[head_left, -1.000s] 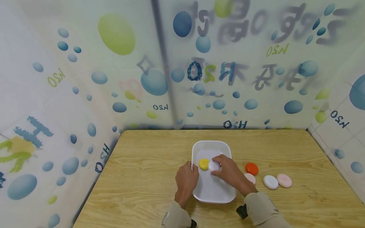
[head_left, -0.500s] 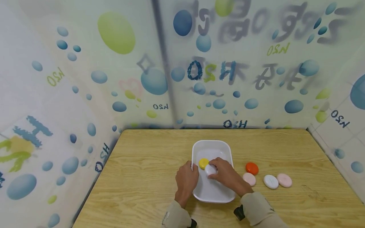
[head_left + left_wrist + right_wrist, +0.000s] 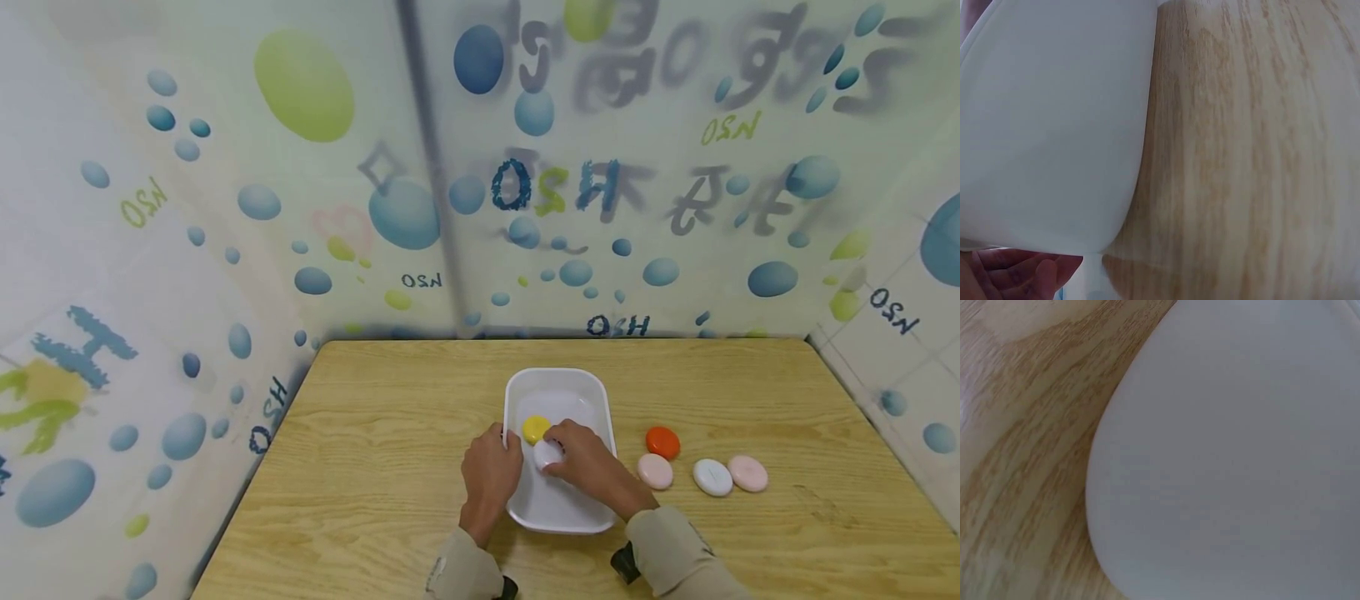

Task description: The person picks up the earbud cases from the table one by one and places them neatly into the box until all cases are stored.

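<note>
In the head view, a white plastic tray (image 3: 567,512) stands on the wooden table. My left hand (image 3: 491,473) grips its left rim, with the thumb over the edge. Inside the tray, my right hand (image 3: 588,462) pinches a white round disc (image 3: 547,455) between thumb and fingers. A yellow round disc (image 3: 536,429) lies in the tray just beyond the white one, so close that I cannot tell whether they touch. The left wrist view shows the tray's wall (image 3: 1054,137) and a few fingers (image 3: 1022,275) at the lower left. The tray's outside (image 3: 1222,462) fills most of the right wrist view.
Right of the tray lie a red disc (image 3: 663,442), a pink disc (image 3: 655,472), another white disc (image 3: 712,477) and a second pink disc (image 3: 747,473). The wooden table (image 3: 375,450) meets a bubble-patterned backdrop (image 3: 337,208) behind and at both sides.
My right hand has moved the white disc slightly left and toward me inside the tray, away from the yellow disc's right side. The left hand keeps its grip on the rim.
</note>
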Motion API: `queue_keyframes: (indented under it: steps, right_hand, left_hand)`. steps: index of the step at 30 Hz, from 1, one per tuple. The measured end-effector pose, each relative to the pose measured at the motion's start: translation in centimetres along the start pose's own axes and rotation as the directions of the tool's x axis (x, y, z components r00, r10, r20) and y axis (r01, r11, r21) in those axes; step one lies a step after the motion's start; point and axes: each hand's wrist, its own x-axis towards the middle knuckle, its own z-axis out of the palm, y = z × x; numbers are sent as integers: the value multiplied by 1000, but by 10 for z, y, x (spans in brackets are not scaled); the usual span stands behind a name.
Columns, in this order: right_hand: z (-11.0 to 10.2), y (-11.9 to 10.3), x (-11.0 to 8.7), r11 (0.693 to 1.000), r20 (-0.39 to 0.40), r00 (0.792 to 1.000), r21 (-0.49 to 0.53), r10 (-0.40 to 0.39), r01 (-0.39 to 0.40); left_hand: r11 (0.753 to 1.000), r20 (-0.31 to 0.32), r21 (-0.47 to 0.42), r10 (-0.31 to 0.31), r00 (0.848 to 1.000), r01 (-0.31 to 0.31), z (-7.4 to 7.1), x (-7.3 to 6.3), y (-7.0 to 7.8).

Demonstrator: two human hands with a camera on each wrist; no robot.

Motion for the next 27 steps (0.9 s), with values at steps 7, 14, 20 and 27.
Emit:
queue_keyframes:
  steps: [7, 14, 20, 27]
  right_hand:
    - [0, 0, 2, 1000, 22, 1000, -15, 23, -23]
    - [-7, 1, -1, 1000, -52, 998, -19, -23, 22]
    - [-20, 4, -3, 999, -96, 995, -24, 28, -30]
    - [-48, 19, -5, 997, -204, 979, -82, -16, -1]
  left_hand:
    - [1000, 6, -3, 0, 1000, 0, 0, 0, 0]
    - [1000, 0, -9, 4, 1000, -4, 1, 0, -1]
    - [1000, 17, -22, 5, 1000, -5, 1, 0, -1]
    - [999, 18, -32, 2, 1000, -1, -1, 0, -1]
